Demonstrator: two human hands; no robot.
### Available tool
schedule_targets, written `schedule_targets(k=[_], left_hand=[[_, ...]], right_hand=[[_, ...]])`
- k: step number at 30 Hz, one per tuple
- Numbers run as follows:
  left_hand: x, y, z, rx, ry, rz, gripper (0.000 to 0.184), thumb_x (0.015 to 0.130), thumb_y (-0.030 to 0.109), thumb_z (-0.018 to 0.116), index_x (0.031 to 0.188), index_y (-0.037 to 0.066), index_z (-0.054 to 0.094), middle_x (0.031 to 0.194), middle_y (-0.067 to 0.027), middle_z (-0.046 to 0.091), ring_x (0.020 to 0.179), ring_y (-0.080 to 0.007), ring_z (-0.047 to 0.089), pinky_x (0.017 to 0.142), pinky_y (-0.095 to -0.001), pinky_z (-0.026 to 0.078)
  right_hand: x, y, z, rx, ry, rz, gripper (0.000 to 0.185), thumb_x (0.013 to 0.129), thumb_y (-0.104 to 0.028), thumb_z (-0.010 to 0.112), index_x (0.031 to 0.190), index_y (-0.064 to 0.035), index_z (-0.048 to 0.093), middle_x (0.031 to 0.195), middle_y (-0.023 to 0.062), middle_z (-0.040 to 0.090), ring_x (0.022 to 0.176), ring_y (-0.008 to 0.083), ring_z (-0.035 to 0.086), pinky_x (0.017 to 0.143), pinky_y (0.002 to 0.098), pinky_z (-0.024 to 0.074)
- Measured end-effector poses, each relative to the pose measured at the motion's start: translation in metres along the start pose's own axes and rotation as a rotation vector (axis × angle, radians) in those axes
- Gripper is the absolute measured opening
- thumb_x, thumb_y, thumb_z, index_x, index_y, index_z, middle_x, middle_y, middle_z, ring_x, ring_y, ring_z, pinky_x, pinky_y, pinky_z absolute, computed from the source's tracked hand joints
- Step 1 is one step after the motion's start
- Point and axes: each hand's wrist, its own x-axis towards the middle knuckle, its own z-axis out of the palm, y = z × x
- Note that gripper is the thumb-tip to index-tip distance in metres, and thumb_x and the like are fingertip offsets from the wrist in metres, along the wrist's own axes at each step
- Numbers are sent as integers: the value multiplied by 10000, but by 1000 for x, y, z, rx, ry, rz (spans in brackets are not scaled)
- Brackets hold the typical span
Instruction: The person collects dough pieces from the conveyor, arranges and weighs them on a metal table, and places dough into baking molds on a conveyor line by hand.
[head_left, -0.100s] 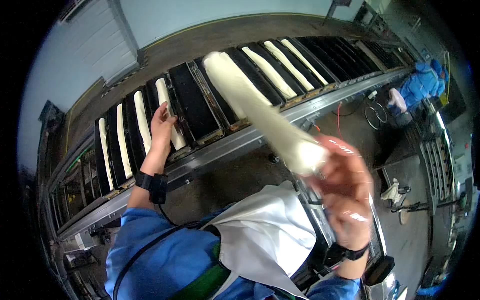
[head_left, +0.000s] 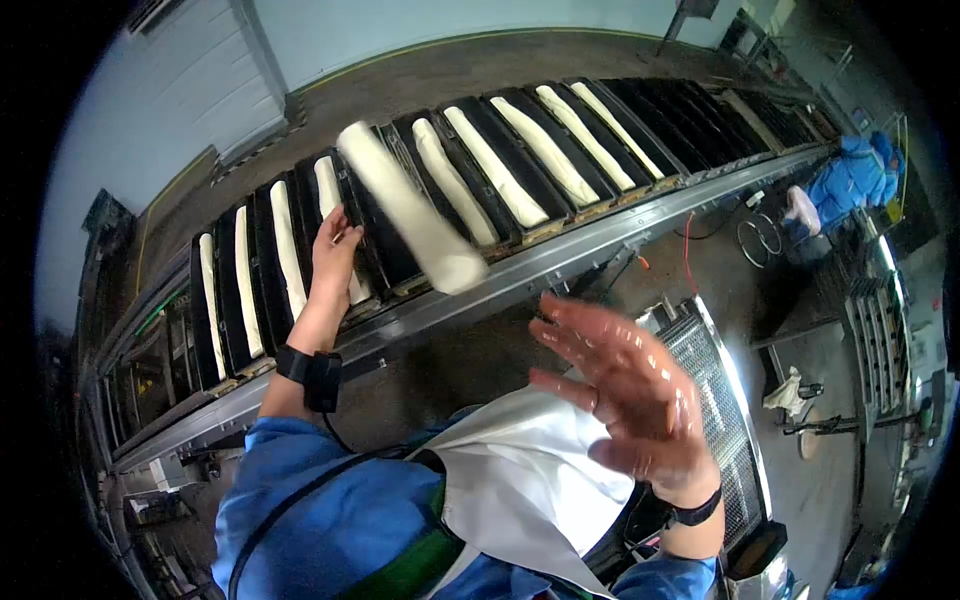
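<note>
The right hand (head_left: 643,383), splayed, is apart from a blurred pale roll (head_left: 406,203) whose length slants down rightward.

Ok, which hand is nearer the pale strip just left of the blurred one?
Left. The left hand overlaps part of that pale strip in this view; the right hand is well off to the right, empty.

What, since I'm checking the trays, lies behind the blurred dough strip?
Behind the dough strip: a black tray and, near its lower end, a metal rail. What it directly covers cannot be seen.
</note>
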Motion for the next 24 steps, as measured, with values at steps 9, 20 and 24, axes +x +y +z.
schedule_targets(k=[9, 20, 24], left_hand=[[22, 27, 58, 272, -57, -120, 701, 934, 192, 546, 1496, 82, 143, 1489, -220, 246, 1367, -324, 284, 1113, -408, 246], [65, 18, 88, 240, 225, -82, 680, 923, 233, 545, 1475, 29, 204, 1495, -199, 275, 1372, -295, 297, 1096, -386, 266], [45, 47, 169, 400, -14, 212, 590, 934, 199, 541, 1451, 53, 299, 1495, -169, 297, 1384, -281, 283, 1113, -370, 263]], right_hand=[[-75, -11, -88, -273, 442, -58, 599, 638, 34, 622, 1231, -4, 546, 1320, 186, 497, 1260, 284, 456, 1013, 422, 402], [-190, -7, -183, -317, 903, 62, 365, 744, 47, 570, 1110, 36, 580, 1117, 130, 627, 1046, 208, 589, 890, 320, 471], [-240, 0, -215, -407, 1217, 48, 310, 794, 60, 570, 1102, 24, 586, 1057, 90, 623, 1000, 176, 589, 858, 279, 462]])
